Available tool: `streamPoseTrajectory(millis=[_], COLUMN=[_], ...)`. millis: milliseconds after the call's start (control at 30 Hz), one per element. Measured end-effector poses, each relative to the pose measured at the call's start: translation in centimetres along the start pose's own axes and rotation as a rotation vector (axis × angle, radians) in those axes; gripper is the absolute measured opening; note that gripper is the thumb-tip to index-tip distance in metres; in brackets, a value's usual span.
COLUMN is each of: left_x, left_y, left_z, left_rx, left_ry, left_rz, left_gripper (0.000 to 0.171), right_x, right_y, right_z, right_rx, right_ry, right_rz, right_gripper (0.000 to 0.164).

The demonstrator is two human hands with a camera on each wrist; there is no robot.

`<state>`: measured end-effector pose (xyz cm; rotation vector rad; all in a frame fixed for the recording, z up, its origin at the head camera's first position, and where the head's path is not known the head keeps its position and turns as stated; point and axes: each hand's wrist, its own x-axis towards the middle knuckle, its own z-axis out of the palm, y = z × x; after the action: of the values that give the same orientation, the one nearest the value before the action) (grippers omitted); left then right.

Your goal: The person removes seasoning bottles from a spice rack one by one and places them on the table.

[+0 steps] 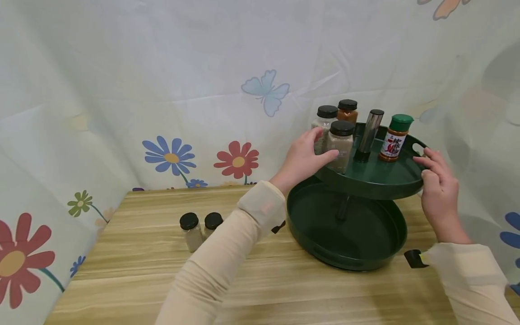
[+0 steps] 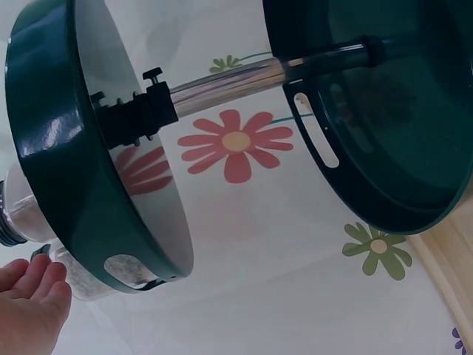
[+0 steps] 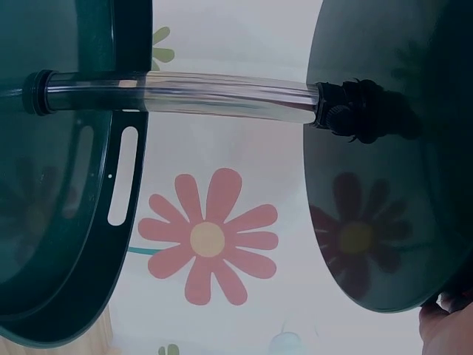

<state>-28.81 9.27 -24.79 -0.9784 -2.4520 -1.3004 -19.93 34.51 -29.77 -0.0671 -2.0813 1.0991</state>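
A dark green two-tier rack (image 1: 349,259) has a round upper tray (image 1: 378,190) on a central post. Near the upper tray's left side, my left hand (image 1: 302,158) is beside two spice jars with black lids. Its thumb is at the front jar (image 1: 341,146) and its fingers are by the rear jar (image 1: 326,119); firm contact is unclear. My right hand (image 1: 440,194) holds the upper tray's right rim by the handle slot. In the left wrist view, the left fingers (image 2: 44,281) lie loosely beside the jars. The right hand (image 3: 447,325) shows only partly at the rim.
An orange-brown spice jar (image 1: 347,112) and a green-capped chilli bottle (image 1: 393,140) share the upper tray with the post's top (image 1: 371,133). Two black-lidded jars, one at left (image 1: 192,232), the other (image 1: 213,221) partly behind the sleeve, stand on the wooden table (image 1: 134,271).
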Motion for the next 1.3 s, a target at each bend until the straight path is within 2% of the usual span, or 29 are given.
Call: streamPoseTrajectory(millis=[300, 600, 1033, 1300], left_x=[0.3, 0.7, 0.9, 1.0], left_y=[-0.4, -0.8, -0.4, -0.1], left_z=[0.5, 1.0, 1.8, 2.3], left_rx=[-0.035, -0.018, 0.004, 0.002], left_ry=[0.004, 0.002, -0.013, 0.010], left_rz=[-0.023, -0.047, -0.065, -0.093], left_gripper=[0.062, 0.060, 0.061, 0.063], right_x=[0.0, 0.0, 0.1, 0.0], right_y=[0.2, 0.2, 0.2, 0.1], right_z=[0.0, 0.1, 0.2, 0.2], right_rx=[0.003, 0.003, 0.009, 0.014], right_ry=[0.004, 0.010, 0.017, 0.020], right_rz=[0.002, -0.004, 0.003, 0.009], right_gripper=[0.043, 0.042, 0.043, 0.043])
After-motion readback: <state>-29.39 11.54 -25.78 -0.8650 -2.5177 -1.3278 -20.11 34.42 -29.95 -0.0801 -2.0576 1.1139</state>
